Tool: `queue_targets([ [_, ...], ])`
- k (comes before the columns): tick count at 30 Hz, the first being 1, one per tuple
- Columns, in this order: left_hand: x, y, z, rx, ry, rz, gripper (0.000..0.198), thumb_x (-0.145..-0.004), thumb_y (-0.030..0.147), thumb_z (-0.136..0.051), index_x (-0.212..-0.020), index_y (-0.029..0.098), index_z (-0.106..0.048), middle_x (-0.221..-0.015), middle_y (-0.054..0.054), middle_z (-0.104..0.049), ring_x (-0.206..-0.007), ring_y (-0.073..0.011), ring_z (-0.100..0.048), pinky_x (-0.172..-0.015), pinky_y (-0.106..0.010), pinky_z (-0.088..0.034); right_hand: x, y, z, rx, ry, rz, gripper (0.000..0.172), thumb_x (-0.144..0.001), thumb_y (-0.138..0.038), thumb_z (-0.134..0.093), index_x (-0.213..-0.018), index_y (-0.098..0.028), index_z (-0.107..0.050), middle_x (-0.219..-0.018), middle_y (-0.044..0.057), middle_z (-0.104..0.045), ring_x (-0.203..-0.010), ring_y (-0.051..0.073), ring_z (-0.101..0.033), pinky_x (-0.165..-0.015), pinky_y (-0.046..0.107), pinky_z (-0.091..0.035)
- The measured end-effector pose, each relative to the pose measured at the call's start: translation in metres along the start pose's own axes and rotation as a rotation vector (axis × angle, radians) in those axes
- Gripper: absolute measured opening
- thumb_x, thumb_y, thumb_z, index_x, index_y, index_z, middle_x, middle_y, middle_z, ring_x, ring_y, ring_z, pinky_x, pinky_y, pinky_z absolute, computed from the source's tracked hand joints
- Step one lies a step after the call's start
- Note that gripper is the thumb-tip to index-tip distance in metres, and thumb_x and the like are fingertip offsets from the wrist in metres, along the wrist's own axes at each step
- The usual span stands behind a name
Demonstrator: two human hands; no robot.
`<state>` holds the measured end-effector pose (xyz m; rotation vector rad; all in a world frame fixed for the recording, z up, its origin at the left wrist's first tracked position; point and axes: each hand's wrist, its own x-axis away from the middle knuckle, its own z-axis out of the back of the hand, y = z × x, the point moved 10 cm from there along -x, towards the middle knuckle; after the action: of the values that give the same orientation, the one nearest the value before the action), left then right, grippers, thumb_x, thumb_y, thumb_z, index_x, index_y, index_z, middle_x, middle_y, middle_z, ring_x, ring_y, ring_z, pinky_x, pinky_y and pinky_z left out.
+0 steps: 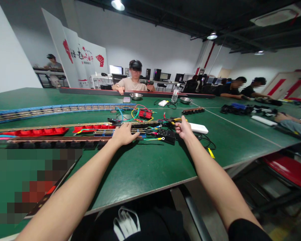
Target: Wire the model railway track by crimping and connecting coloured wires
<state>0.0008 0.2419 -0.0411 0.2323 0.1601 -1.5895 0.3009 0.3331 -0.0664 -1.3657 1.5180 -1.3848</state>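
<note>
My left hand (125,134) grips a black rail strip (147,126) carrying long metal bars, fingers over the far side and thumb stretched along the near side. My right hand (183,129) is closed on yellow-and-black handled pliers (177,119); their jaws point left toward the strip's wired end and are hard to make out. Between my hands lies a black connector block (166,136) with coloured wires. A green wire with a ring terminal (162,138) sticks out beside it. Red rail pieces (43,132) and a brown-topped rail (65,139) extend to the left.
A long blue rail (57,108) crosses the far left of the green table (145,174). Beyond my hands are a red connector (144,114), metal bowls (136,96) and a bottle (175,93). A white power bank (198,128) lies right. A person (132,80) sits opposite holding a power drill.
</note>
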Motion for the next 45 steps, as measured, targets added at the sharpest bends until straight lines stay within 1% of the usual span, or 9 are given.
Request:
queue_targets([
  [6, 0.0, 0.0, -0.002, 0.0, 0.011, -0.006, 0.071, -0.087, 0.063, -0.033, -0.133, 0.01, -0.048, -0.141, -0.017, -0.048, -0.129, -0.0327, -0.044, -0.099, -0.048, -0.039, 0.031, -0.055, -0.024, 0.573, -0.011, 0.663, 0.029, -0.092, -0.043, -0.045, -0.096, -0.019, -0.061, -0.069, 0.002, -0.062, -0.052, 0.012, -0.052, -0.053, 0.023, -0.04],
  [9, 0.0, 0.0, -0.002, -0.001, 0.005, -0.004, 0.07, -0.087, 0.062, -0.033, -0.132, 0.011, -0.048, -0.141, -0.017, -0.048, -0.129, -0.0321, -0.044, -0.099, -0.048, -0.039, 0.051, -0.07, -0.027, 0.871, 0.058, 0.796, 0.026, -0.091, -0.039, -0.047, -0.099, -0.021, -0.065, -0.069, 0.004, -0.065, -0.066, 0.019, -0.06, -0.065, 0.029, -0.042],
  [12, 0.0, 0.0, -0.002, 0.002, -0.002, 0.0, 0.069, -0.087, 0.062, -0.033, -0.132, 0.011, -0.048, -0.14, -0.017, -0.048, -0.128, -0.0322, -0.045, -0.098, -0.047, -0.04, 0.075, -0.078, -0.016, 0.891, 0.078, 0.769, 0.028, -0.091, -0.04, -0.047, -0.103, -0.022, -0.064, -0.054, 0.001, -0.057, -0.058, 0.019, -0.059, -0.061, 0.029, -0.041],
  [16, 0.001, -0.001, -0.002, 0.004, -0.002, 0.008, 0.068, -0.088, 0.061, -0.033, -0.132, 0.012, -0.048, -0.14, -0.017, -0.049, -0.127, -0.0327, -0.046, -0.099, -0.047, -0.039, 0.121, -0.064, -0.009, 0.474, -0.206, 0.623, 0.045, -0.093, -0.056, -0.037, -0.115, -0.02, -0.055, -0.043, -0.006, -0.047, -0.037, 0.013, -0.046, -0.044, 0.023, -0.036],
  [20, 0.002, -0.002, -0.002, 0.012, 0.011, 0.009, 0.067, -0.088, 0.06, -0.034, -0.133, 0.012, -0.047, -0.139, -0.017, -0.049, -0.126, -0.0316, -0.047, -0.099, -0.046, -0.039, 0.163, -0.033, -0.016, 0.359, -0.429, 0.456, 0.045, -0.091, -0.058, -0.044, -0.114, -0.02, -0.055, -0.042, -0.007, -0.048, -0.037, 0.01, -0.045, -0.041, 0.02, -0.034],
  [23, 0.002, -0.002, -0.002, 0.013, 0.024, 0.003, 0.067, -0.089, 0.059, -0.033, -0.134, 0.012, -0.047, -0.141, -0.016, -0.048, -0.128, -0.031, -0.045, -0.1, -0.046, -0.039, 0.174, -0.016, -0.024, 0.322, -0.517, 0.39, 0.044, -0.091, -0.057, -0.046, -0.114, -0.019, -0.054, -0.043, -0.007, -0.049, -0.037, 0.01, -0.044, -0.041, 0.019, -0.034],
  [31, 0.001, -0.003, -0.003, 0.021, 0.024, 0.005, 0.07, -0.089, 0.06, -0.033, -0.136, 0.01, -0.045, -0.143, -0.017, -0.047, -0.129, -0.0315, -0.044, -0.101, -0.048, -0.038, 0.159, 0.012, -0.039, 0.32, -0.516, 0.334, 0.049, -0.089, -0.06, -0.046, -0.113, -0.018, -0.053, -0.045, -0.006, -0.051, -0.037, 0.01, -0.044, -0.039, 0.018, -0.033],
  [38, 0.001, -0.004, -0.005, 0.032, 0.033, -0.006, 0.068, -0.09, 0.06, -0.031, -0.136, 0.012, -0.046, -0.143, -0.016, -0.046, -0.131, -0.0306, -0.042, -0.102, -0.047, -0.037, 0.171, 0.015, -0.047, 0.434, -0.48, 0.473, 0.051, -0.092, -0.058, -0.041, -0.121, -0.018, -0.056, -0.048, -0.005, -0.051, -0.044, 0.012, -0.049, -0.047, 0.022, -0.039],
  [45, 0.001, -0.004, -0.005, 0.025, 0.022, 0.001, 0.069, -0.09, 0.061, -0.03, -0.135, 0.012, -0.047, -0.142, -0.017, -0.047, -0.13, -0.0319, -0.043, -0.101, -0.047, -0.037, 0.189, 0.003, -0.047, 0.652, -0.373, 0.658, 0.046, -0.096, -0.049, -0.036, -0.119, -0.02, -0.064, -0.051, -0.004, -0.047, -0.047, 0.012, -0.046, -0.049, 0.022, -0.035],
])
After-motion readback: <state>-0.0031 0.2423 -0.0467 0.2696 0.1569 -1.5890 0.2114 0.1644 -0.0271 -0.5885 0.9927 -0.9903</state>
